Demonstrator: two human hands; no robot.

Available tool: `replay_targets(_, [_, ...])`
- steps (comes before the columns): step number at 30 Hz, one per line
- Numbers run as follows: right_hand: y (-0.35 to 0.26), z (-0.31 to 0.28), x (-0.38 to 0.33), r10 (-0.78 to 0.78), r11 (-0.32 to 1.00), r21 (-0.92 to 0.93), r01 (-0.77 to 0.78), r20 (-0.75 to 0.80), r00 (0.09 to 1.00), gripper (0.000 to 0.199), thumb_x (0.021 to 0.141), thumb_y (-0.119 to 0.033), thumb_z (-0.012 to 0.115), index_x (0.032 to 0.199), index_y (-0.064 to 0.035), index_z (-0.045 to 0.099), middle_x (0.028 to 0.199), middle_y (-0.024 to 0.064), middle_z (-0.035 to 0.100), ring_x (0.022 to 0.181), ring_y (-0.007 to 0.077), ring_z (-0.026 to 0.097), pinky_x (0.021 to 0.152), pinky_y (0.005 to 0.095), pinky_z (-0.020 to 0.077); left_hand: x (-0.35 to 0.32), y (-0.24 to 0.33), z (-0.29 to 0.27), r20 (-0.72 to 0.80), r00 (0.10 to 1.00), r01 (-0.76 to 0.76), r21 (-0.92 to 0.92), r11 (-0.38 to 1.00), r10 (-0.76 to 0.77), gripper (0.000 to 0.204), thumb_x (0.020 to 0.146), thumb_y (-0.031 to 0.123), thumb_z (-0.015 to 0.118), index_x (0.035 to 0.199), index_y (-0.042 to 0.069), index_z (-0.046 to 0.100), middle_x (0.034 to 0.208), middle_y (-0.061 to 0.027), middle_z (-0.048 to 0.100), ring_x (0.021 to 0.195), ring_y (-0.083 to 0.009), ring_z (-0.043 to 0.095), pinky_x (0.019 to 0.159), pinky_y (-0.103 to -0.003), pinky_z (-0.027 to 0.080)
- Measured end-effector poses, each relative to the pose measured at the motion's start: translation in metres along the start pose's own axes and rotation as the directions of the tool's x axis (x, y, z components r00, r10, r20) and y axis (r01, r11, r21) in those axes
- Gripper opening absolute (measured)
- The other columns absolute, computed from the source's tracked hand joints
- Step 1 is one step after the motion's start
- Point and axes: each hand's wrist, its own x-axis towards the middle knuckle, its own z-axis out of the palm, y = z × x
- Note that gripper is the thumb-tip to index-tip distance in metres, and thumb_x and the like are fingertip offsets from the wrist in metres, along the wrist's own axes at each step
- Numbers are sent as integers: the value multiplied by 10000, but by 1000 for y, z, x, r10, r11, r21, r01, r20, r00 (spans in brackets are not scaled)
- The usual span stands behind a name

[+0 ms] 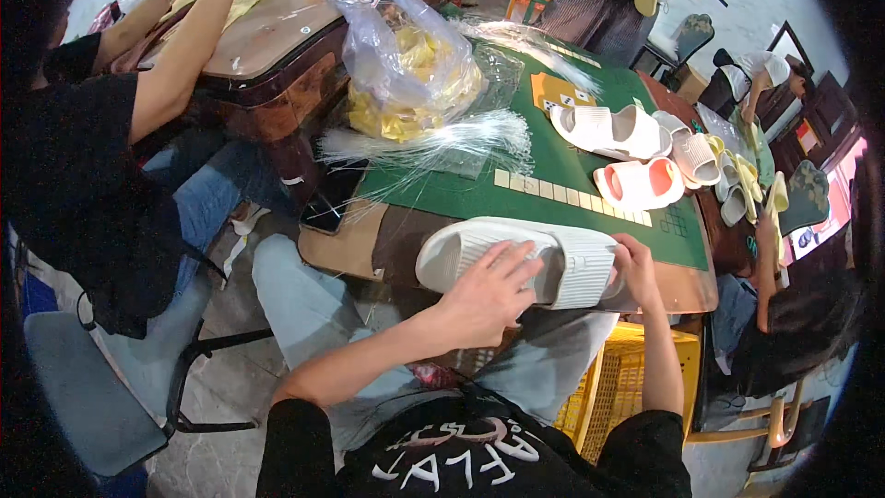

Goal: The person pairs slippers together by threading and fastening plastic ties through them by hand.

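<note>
A large pale grey slide slipper [588,265] with a ribbed strap is tilted up over my lap, along the table's near edge. My right hand [634,269] holds its toe end, thumb and fingers at the opening beyond the strap. Across the slipper's near side lies my left hand [498,288], its fingers spread over the ribbed footbed just left of the strap; its thumb is hidden. To the right on the green mat [442,192] are a white slipper [608,129] and a smaller white slipper with a reddish footbed [636,186].
A clear bag of yellow pieces [406,74] stands beside thin clear strands [442,143]. Left lies a dark phone [324,212]. More slippers [733,186] crowd the table's right end. A yellow crate [604,387] sits beside my right leg. A co-worker's arm [189,60] reaches over another table.
</note>
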Motion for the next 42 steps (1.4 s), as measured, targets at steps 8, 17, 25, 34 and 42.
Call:
replay_targets(8, [24,0,22,-72,987,-147,65,-41,997,188,868,-105,494,924,40,598,646,85,554,606,125,461,566,281,414,-8,11,-7,9,991,-133,-24,991,133,379,582,291,712,777,4,559,890,-152,596,1082,-298,517,1061,-444,263])
replay_targets(17, [85,1,57,-52,999,10,53,-138,989,313,935,-231,475,962,43,624,765,-11,570,694,78,474,618,260,427,-25,-7,8,139,728,640,-487,594,-671,377,794,346,636,867,31,443,627,-171,570,647,-349,600,573,-431,457])
replay_targets(25, [17,98,95,-50,983,-177,50,5,999,318,897,-314,511,937,-33,653,763,167,633,677,291,599,641,368,458,-15,-20,48,260,703,494,-848,191,-662,484,826,13,585,1245,75,351,887,-113,628,876,-181,609,740,-303,467])
replay_targets(34, [5,106,136,-124,986,-128,110,-102,987,257,859,-252,556,896,-12,640,746,158,613,666,281,583,623,360,445,-9,-47,37,198,741,522,-771,365,-641,445,844,56,559,1255,106,395,775,-117,628,704,-187,599,662,-300,451])
replay_targets(42, [27,99,190,-39,988,-155,15,-155,987,233,863,-193,555,899,24,631,732,136,643,591,193,604,541,310,454,-18,-78,33,-264,834,424,-255,869,-484,718,636,58,705,1271,-14,377,1270,-161,397,1208,-368,339,1019,-416,287])
